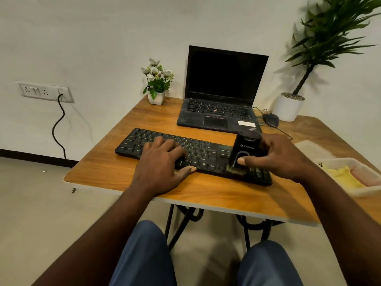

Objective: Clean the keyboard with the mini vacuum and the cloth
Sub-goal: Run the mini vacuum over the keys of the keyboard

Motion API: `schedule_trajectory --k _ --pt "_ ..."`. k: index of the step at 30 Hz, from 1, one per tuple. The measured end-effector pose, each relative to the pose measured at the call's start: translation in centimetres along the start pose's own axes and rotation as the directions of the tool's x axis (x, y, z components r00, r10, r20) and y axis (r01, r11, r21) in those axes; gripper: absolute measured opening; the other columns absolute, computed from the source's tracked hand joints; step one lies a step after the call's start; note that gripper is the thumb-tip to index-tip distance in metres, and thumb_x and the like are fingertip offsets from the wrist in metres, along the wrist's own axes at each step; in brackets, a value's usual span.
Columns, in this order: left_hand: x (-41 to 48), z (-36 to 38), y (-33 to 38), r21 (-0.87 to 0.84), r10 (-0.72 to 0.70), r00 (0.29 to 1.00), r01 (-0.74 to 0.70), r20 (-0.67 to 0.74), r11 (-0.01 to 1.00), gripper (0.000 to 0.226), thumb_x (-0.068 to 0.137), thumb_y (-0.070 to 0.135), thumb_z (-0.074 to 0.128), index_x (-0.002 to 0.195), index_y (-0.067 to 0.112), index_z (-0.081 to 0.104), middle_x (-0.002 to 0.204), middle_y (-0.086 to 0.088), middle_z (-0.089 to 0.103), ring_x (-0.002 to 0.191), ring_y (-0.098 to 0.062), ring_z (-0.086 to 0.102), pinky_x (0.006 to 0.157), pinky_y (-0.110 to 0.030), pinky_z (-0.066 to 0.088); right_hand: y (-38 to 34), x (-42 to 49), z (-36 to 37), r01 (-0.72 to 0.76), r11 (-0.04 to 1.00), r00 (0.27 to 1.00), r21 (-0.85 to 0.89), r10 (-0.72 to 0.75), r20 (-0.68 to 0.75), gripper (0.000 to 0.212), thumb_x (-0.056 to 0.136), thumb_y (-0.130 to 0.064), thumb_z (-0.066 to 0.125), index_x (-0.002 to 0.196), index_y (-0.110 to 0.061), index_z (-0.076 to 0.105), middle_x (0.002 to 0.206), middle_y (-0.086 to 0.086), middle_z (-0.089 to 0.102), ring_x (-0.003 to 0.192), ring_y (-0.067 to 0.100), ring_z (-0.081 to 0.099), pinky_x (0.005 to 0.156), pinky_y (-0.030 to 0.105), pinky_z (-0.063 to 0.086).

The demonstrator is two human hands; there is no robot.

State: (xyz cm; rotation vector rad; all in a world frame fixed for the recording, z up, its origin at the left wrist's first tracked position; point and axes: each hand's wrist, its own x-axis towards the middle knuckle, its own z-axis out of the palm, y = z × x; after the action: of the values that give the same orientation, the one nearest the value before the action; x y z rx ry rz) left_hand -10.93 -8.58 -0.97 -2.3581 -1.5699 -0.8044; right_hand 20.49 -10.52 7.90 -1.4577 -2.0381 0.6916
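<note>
Two hands are working. Our left hand (pixel 162 162) is pressing flat, fingers spread, on the keyboard (pixel 144 137), which is lying near the front edge of the table (pixel 115 174). Our right hand (pixel 282 157) is gripping the vacuum (pixel 245 147), standing nozzle-down on the right-end keys. We are judging the yellow cloth (pixel 342 176) to be lying in the tray (pixel 338 161). Risk: bearing down hard could unseat keycaps or push the keyboard off the edge. White lettering on the vacuum is showing too blurred to read.

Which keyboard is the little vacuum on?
The loose keyboard in front: the vacuum stands on its right end, gripped by the right hand. Nothing touches the laptop's keyboard.
</note>
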Motion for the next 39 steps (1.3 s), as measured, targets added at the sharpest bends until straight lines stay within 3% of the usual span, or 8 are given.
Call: schedule_trajectory --k 4,7,14,18,22,28,33,39 --pt "0.2 0.6 2.3 -0.026 0.056 0.997 -0.058 -0.046 0.998 0.053 0.087 0.072 0.059 0.12 0.032 0.065 0.113 0.007 0.059 0.112 -0.019 0.046 0.089 -0.041 0.04 3.4 -1.5 -1.3 -0.091 0.994 0.911 0.062 0.108 -0.397 0.042 0.08 -0.033 0.086 0.119 -0.021 0.073 0.106 -0.007 0.076 0.095 0.006 0.072 0.074 0.023 0.054" --pt "1.0 1.3 5.2 -0.055 0.109 0.994 -0.11 -0.02 0.992 0.054 0.087 0.076 0.055 0.121 0.034 0.064 0.116 0.009 0.058 0.113 -0.017 0.044 0.091 -0.038 0.038 4.9 -2.5 -2.2 -0.146 0.985 0.852 0.092 0.172 -0.494 0.043 0.082 -0.037 0.084 0.12 -0.021 0.073 0.106 -0.005 0.075 0.098 0.011 0.07 0.076 0.03 0.054" --pt "2.9 3.3 8.8 -0.031 0.143 0.985 -0.141 0.091 0.989 0.069 0.087 0.083 0.043 0.132 0.035 0.064 0.126 0.011 0.058 0.121 -0.016 0.039 0.101 -0.042 0.035 5.0 -2.5 -3.3 -0.179 0.984 0.914 0.007 0.169 -0.369 0.045 0.079 -0.032 0.088 0.12 -0.021 0.072 0.107 -0.004 0.076 0.096 0.011 0.071 0.083 0.036 0.06" --pt "3.0 3.6 8.7 -0.035 0.14 0.984 -0.137 0.11 0.99 0.068 0.087 0.084 0.042 0.134 0.038 0.06 0.125 0.013 0.056 0.122 -0.015 0.037 0.102 -0.041 0.031 4.0 -1.8 -2.5 -0.131 0.991 0.97 -0.027 0.122 -0.208 0.035 0.08 -0.028 0.088 0.108 -0.03 0.068 0.097 -0.016 0.073 0.087 -0.004 0.069 0.067 0.014 0.052" --pt "3.0 3.8 8.6 -0.051 0.13 0.984 -0.124 0.124 0.991 0.067 0.087 0.084 0.042 0.134 0.04 0.059 0.127 0.014 0.055 0.123 -0.015 0.038 0.103 -0.042 0.033 4.5 -0.2 -1.8 -0.106 0.994 0.99 0.011 0.107 -0.097 0.03 0.08 -0.023 0.088 0.098 -0.033 0.066 0.094 -0.013 0.074 0.086 -0.001 0.072 0.062 0.011 0.051" --pt "3.1 3.7 8.5 -0.064 0.112 0.983 -0.104 0.147 0.993 0.067 0.086 0.084 0.04 0.133 0.041 0.059 0.129 0.015 0.056 0.123 -0.015 0.039 0.101 -0.042 0.036 5.2 2.2 -2.3 -0.169 0.972 0.936 -0.164 0.106 -0.337 0.048 0.08 -0.03 0.088 0.123 -0.019 0.069 0.105 -0.015 0.065 0.094 0.006 0.066 0.065 0.005 0.044" --pt "3.3 3.8 8.4 -0.061 0.104 0.982 -0.095 0.156 0.994 0.069 0.085 0.085 0.038 0.133 0.041 0.06 0.126 0.017 0.057 0.12 -0.014 0.04 0.098 -0.042 0.036 4.5 1.8 -0.8 -0.064 0.998 0.997 -0.025 0.065 0.041 0.048 0.075 -0.036 0.089 0.118 -0.026 0.07 0.102 -0.006 0.077 0.096 0.012 0.074 0.081 0.034 0.063" --pt "3.2 3.5 8.6 -0.064 0.101 0.977 -0.09 0.188 0.994 0.071 0.087 0.084 0.038 0.14 0.04 0.058 0.129 0.019 0.056 0.118 -0.012 0.037 0.097 -0.041 0.034 5.5 3.8 -2.3 -0.174 0.963 0.944 -0.204 0.104 -0.313 0.052 0.078 -0.033 0.089 0.124 -0.02 0.069 0.113 -0.004 0.075 0.096 0.008 0.068 0.067 0.009 0.044"
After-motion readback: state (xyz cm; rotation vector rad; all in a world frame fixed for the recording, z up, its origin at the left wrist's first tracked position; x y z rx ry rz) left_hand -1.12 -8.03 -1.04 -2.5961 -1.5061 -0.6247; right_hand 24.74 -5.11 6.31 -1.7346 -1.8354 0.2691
